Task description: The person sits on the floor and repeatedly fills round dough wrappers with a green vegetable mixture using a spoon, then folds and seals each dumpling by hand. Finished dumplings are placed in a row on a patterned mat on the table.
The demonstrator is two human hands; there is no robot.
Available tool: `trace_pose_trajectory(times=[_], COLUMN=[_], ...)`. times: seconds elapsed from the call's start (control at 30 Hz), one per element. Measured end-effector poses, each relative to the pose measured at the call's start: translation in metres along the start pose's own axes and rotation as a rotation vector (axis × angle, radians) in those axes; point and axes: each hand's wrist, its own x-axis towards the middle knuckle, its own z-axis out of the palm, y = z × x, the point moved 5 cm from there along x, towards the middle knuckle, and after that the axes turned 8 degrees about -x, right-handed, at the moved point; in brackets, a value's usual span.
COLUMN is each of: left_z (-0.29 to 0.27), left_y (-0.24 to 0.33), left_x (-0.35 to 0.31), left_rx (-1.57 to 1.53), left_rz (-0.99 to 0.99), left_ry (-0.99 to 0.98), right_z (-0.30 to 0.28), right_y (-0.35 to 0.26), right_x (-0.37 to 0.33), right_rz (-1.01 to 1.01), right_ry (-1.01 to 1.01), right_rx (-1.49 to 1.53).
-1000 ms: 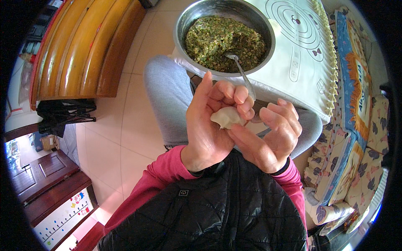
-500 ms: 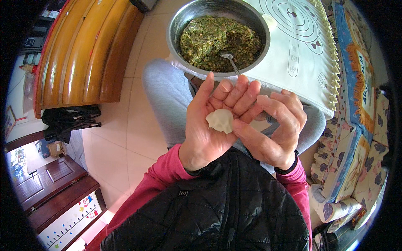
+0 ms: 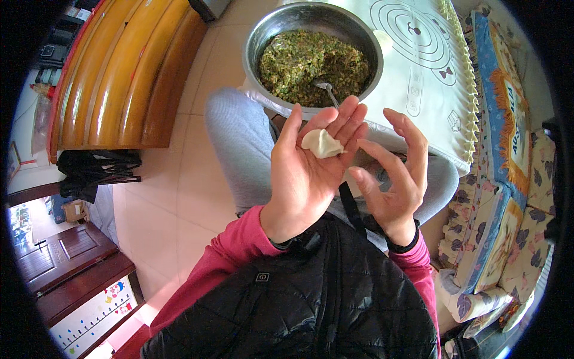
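A small white folded dumpling rests on the upturned palm of my left hand, near the base of the fingers. The left fingers stretch away from me, with the thumb apart. My right hand is just to the right, fingers spread and slightly curled, holding nothing and apart from the dumpling. Beyond both hands stands a steel bowl of chopped green filling. A metal spoon leans in the filling, its handle end partly hidden behind my left fingertips. A pale round dough wrapper lies beside the bowl.
The bowl stands on a table with a white printed cover and frilled edge. A sofa with a blue and floral cover is at the right. A curved wooden piece of furniture and a black folded item are at the left.
My right hand has drawn away from the dumpling to the right and opened. The dumpling sits higher on my left hand, toward the fingers, and is turned differently.
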Motion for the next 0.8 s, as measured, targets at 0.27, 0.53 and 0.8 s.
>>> trace_pose_trajectory(times=[0.27, 0.53, 0.8], left_z=[0.005, 0.005, 0.001], left_y=[-0.001, -0.003, 0.0], left_x=[-0.001, -0.001, -0.006], left_rx=[0.151, 0.141, 0.18], left_rz=[0.009, -0.048, -0.011], left_ry=[0.025, 0.021, 0.052], right_z=[0.004, 0.015, 0.015], right_y=[0.007, 0.002, -0.008], right_x=[0.012, 0.015, 0.018], right_rz=[0.235, 0.235, 0.095], right_ry=[-0.111, -0.233, -0.06], right_rx=[0.116, 0.139, -0.045])
